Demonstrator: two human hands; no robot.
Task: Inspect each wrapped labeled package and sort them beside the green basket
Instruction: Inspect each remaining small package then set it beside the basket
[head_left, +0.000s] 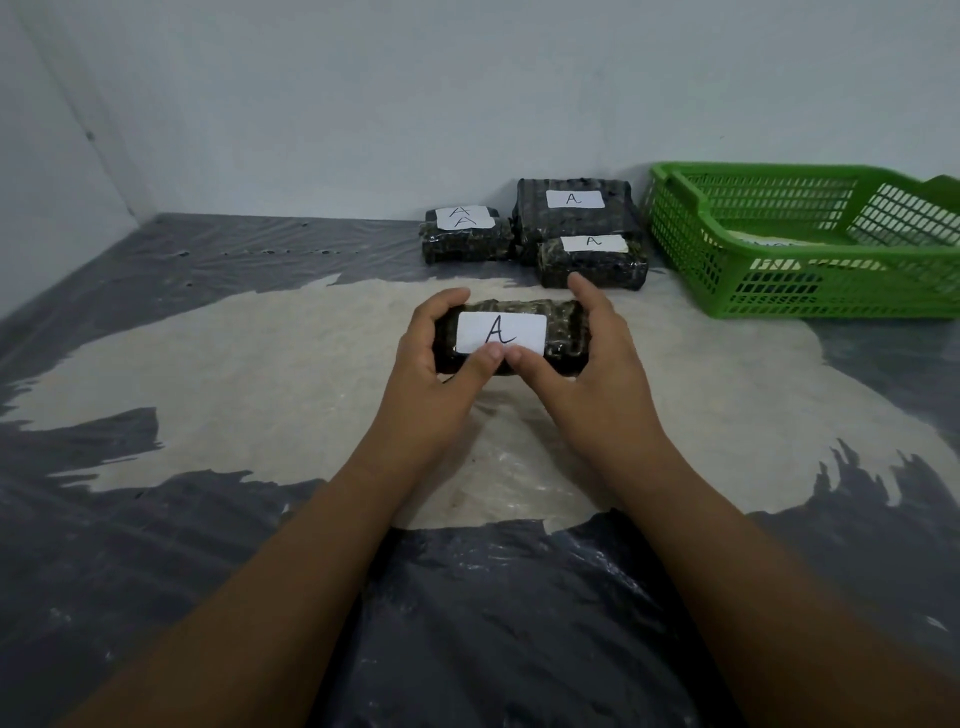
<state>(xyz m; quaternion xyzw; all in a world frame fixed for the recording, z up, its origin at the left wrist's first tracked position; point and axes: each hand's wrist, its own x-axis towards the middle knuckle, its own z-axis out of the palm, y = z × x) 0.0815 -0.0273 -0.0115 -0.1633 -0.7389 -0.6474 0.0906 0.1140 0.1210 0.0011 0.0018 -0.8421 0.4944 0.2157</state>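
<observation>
A small dark wrapped package with a white label marked "A" is held in front of me at the centre. My left hand grips its left end and my right hand grips its right end, both thumbs on the label's lower edge. Beyond it, left of the green basket, lie dark wrapped packages with "A" labels: a large one against the wall, a small one in front of it, and a stack of two further left.
The floor is covered with dark plastic sheeting with a pale patch in the middle. White walls close the back and left. The green basket holds something pale inside.
</observation>
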